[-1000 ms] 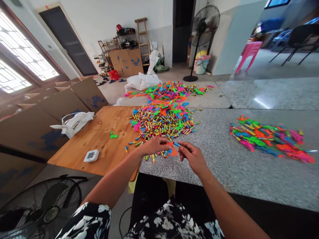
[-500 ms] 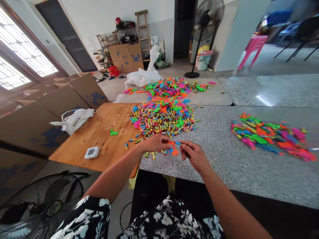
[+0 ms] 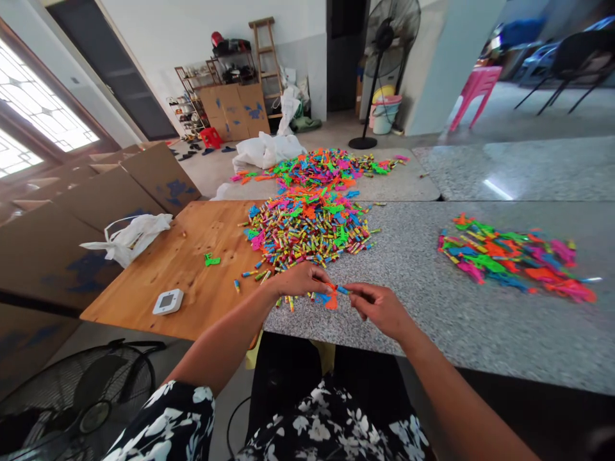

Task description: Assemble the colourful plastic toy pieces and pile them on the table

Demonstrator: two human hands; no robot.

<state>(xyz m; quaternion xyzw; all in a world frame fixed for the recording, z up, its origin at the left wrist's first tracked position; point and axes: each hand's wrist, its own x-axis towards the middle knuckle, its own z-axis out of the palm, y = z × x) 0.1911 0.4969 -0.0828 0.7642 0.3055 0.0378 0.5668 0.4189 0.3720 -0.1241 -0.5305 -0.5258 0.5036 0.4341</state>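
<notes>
My left hand (image 3: 302,280) pinches an orange plastic toy gun (image 3: 331,301) near the front edge of the grey stone-patterned table. Between the thumb and fingers of my right hand (image 3: 383,310) is a small blue-wrapped tube (image 3: 343,290), its left end meeting the orange toy gun. How far the two fit together is too small to tell. Just beyond my hands lies a heap of small colourful tubes (image 3: 312,237), with bright flat plastic pieces mixed in. A blue plastic piece (image 3: 321,298) shows under my left fingers.
Off to the right lies a pile of toy guns with tubes (image 3: 509,256). On the wooden board (image 3: 192,237) are a green toy gun (image 3: 211,259), a white digital timer (image 3: 168,301) and a white plastic bag (image 3: 132,237). Cardboard boxes (image 3: 100,211) and a floor fan (image 3: 91,397) stand left.
The view has shifted slightly, moving the scene a little left. Both hands keep their hold on the toy gun and the tube; the right wrist sits slightly lower.
</notes>
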